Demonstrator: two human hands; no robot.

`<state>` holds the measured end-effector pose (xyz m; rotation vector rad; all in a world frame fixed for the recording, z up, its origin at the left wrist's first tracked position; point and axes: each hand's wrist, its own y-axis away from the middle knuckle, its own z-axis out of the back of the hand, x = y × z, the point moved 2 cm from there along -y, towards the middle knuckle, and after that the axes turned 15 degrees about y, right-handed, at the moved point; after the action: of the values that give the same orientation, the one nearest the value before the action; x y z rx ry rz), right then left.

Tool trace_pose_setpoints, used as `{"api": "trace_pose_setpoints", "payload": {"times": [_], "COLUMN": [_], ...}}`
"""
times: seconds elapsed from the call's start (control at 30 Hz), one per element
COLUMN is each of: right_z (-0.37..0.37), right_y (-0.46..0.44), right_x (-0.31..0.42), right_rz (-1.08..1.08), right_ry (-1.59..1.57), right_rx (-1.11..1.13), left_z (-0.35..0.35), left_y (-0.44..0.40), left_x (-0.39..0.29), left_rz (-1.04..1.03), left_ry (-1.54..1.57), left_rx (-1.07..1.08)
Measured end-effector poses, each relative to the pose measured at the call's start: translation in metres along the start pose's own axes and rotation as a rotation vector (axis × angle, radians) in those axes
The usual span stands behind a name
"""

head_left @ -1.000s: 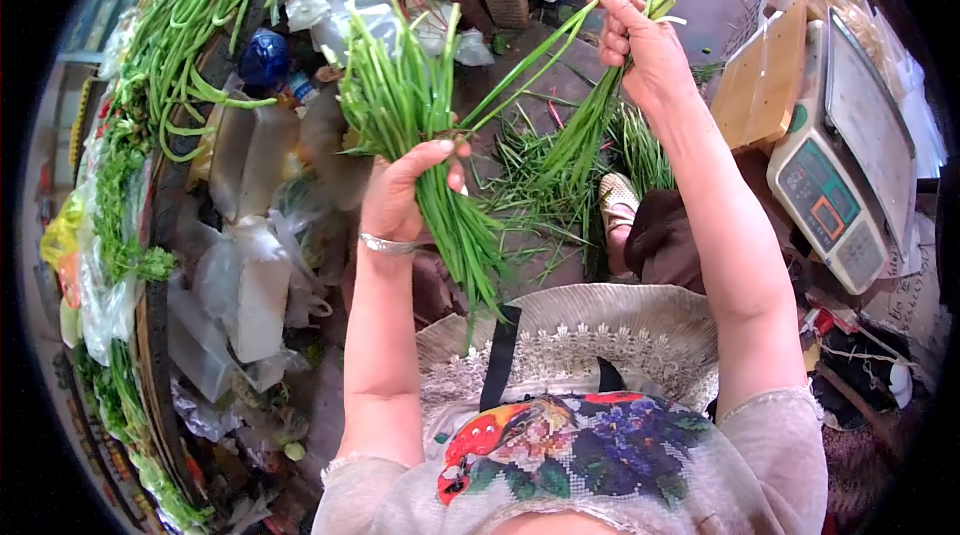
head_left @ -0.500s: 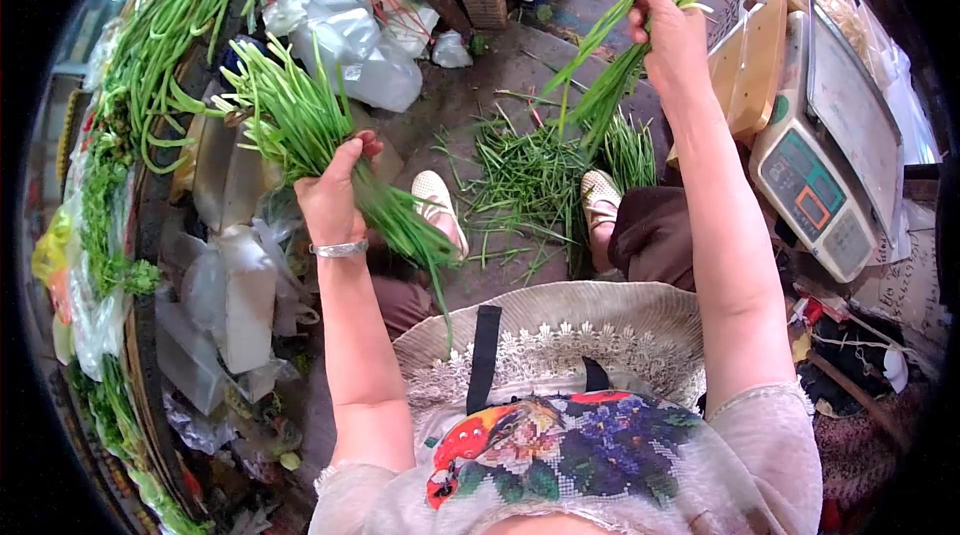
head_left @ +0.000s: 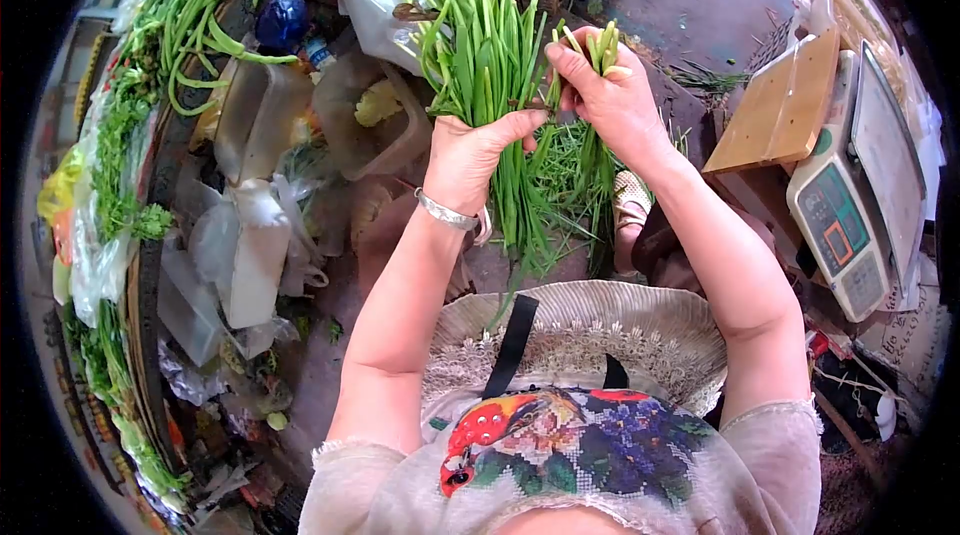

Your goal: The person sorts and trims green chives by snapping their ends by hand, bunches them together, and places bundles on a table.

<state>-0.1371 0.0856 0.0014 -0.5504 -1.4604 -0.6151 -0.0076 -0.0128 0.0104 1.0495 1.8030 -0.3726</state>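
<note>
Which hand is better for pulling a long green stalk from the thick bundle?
Probably the right hand: it holds only a small bunch of green stalks and is close by, while the left hand is gripping the thick green bundle.

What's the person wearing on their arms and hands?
The left hand has a shiny, silver-coloured bracelet around its wrist. The right hand has none. Neither wears a glove. Both short sleeves are pale greyish-beige, with little frilly edges, and end above the elbows.
</note>
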Motion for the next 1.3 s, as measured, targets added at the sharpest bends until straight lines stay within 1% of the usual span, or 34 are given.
{"api": "trace_pose_setpoints", "payload": {"times": [0.07, 0.23, 0.3, 0.33, 0.37, 0.43, 0.47, 0.53, 0.57, 0.6, 0.63, 0.7, 0.73, 0.8, 0.83, 0.93, 0.97, 1.03, 1.2, 1.27, 1.3], "right_z": [-0.002, -0.002, -0.001, 0.003, 0.004, 0.003, 0.010, 0.023, 0.029, 0.032, 0.034, 0.034, 0.032, 0.025, 0.023, 0.017, 0.016, 0.012, 0.010, 0.010, 0.009], "right_y": [0.001, 0.007, 0.008, 0.014, 0.015, 0.017, 0.017, 0.008, 0.004, -0.002, -0.001, -0.004, -0.004, -0.003, -0.004, -0.004, -0.004, -0.002, 0.000, 0.001, 0.001], "right_x": [-0.003, -0.001, 0.003, 0.016, 0.015, 0.016, 0.019, 0.010, 0.009, 0.007, 0.003, 0.001, -0.001, -0.009, -0.012, -0.013, -0.012, -0.010, -0.002, 0.003, 0.001], "right_rz": [0.089, 0.149, 0.287, 0.321, 0.321, 0.298, 0.136, 0.009, -0.044, -0.023, -0.144, -0.236, -0.236, -0.317, -0.318, -0.306, -0.306, -0.258, -0.196, -0.120, -0.121], "right_ry": [0.065, 0.173, 0.314, 0.396, 0.394, 0.301, 0.257, 0.070, -0.016, -0.119, -0.273, -0.422, -0.423, -0.394, -0.395, -0.448, -0.449, -0.493, -0.447, -0.305, -0.305], "right_rx": [0.003, 0.001, 0.020, 0.116, 0.115, 0.176, 0.201, 0.131, 0.098, 0.099, 0.058, 0.049, 0.048, 0.070, 0.068, 0.178, 0.177, 0.229, 0.203, 0.168, 0.168], "left_z": [-0.001, 0.001, 0.005, 0.007, 0.011, 0.016, 0.016, 0.014, 0.014, 0.014, 0.012, 0.009, 0.008, 0.006, 0.005, 0.004, 0.004, 0.003, 0.005, 0.008, 0.008], "left_y": [0.000, 0.001, 0.000, -0.001, -0.002, -0.002, -0.002, -0.002, -0.002, -0.002, -0.001, 0.001, 0.002, 0.002, 0.002, 0.002, 0.002, 0.002, 0.002, 0.001, 0.002], "left_x": [-0.001, 0.000, 0.000, 0.000, 0.001, -0.001, -0.001, -0.003, -0.003, -0.003, -0.002, -0.002, -0.002, -0.002, -0.002, -0.001, 0.000, 0.000, 0.000, 0.003, 0.003], "left_rz": [-0.013, 0.010, 0.023, 0.033, 0.043, 0.055, 0.078, 0.121, 0.123, 0.153, 0.183, 0.182, 0.174, 0.168, 0.162, 0.163, 0.168, 0.168, 0.209, 0.247, 0.249], "left_ry": [-0.021, 0.022, 0.049, 0.063, 0.078, 0.047, 0.070, 0.120, 0.121, 0.099, 0.077, 0.074, 0.067, 0.060, 0.057, 0.058, 0.060, 0.062, 0.055, 0.054, 0.055], "left_rx": [0.006, -0.061, -0.083, -0.105, -0.128, -0.114, -0.079, -0.004, 0.000, 0.020, 0.038, 0.060, 0.069, 0.080, 0.082, 0.082, 0.081, 0.076, 0.038, 0.038, 0.038]}}
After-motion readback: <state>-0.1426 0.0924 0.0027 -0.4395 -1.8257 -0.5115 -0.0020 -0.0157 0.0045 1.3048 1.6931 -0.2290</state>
